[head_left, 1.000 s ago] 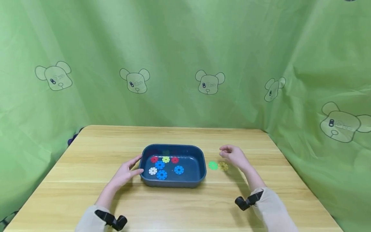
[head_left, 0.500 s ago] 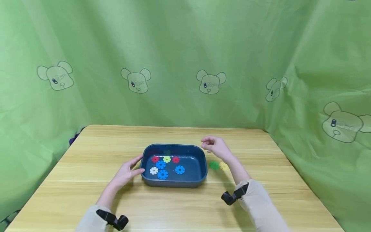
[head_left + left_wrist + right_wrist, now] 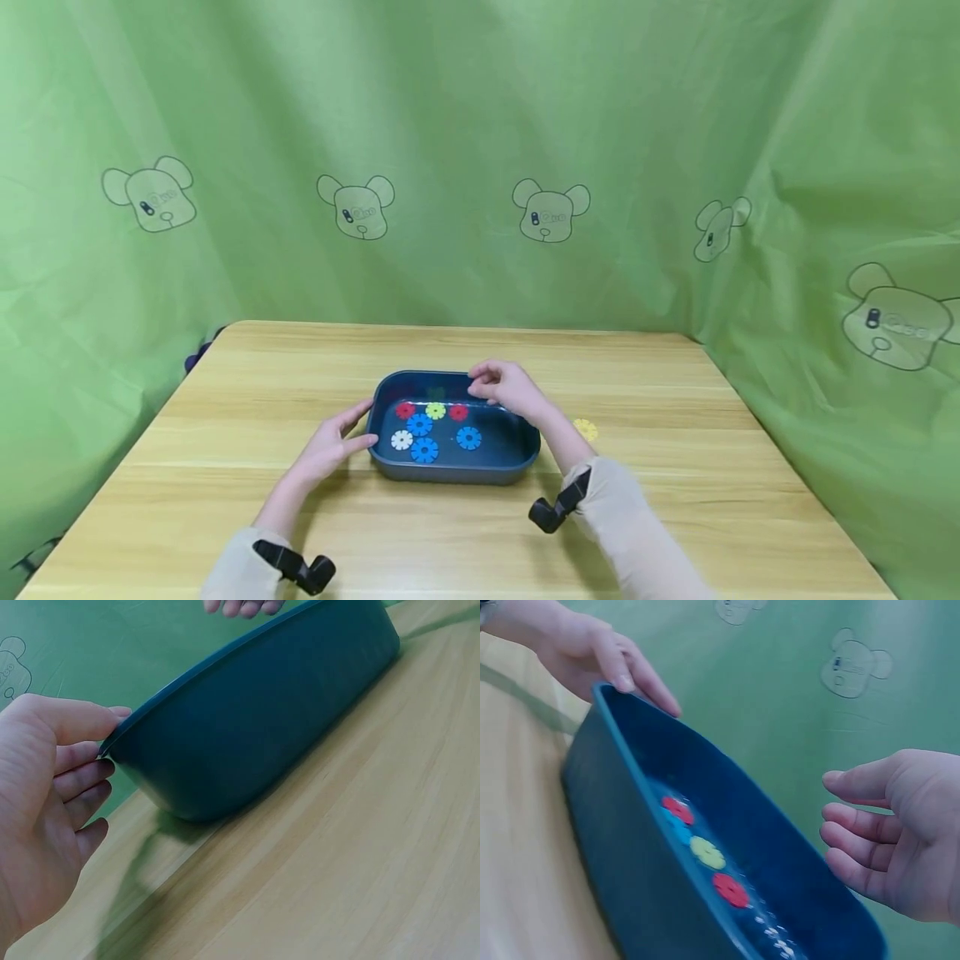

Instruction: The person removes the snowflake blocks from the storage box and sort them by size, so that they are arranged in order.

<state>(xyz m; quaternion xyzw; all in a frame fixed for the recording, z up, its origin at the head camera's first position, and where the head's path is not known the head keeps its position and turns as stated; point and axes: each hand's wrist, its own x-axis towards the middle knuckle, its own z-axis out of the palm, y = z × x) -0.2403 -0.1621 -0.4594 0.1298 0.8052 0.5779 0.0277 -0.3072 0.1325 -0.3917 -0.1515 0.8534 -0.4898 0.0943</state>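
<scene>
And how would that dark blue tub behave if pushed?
The tub would probably slide rather than tip, being low and wide. Its walls look fairly stiff, unbent beside the left hand. The flat discs inside might shift.

Tray (image 3: 498, 450) sits midway-ish between the side edges of the table (image 3: 435, 533), curtain (image 3: 450, 275) behind. Discs (image 3: 419, 424) run from its left end to about the middle. Got left hand (image 3: 330, 442) on its left edge, right hand (image 3: 508, 388) over the back right part, plus a loose disc (image 3: 585, 430) on the table off its right edge.

Navy tray (image 3: 453, 473), upright, toothed discs (image 3: 424, 451) inside
</scene>
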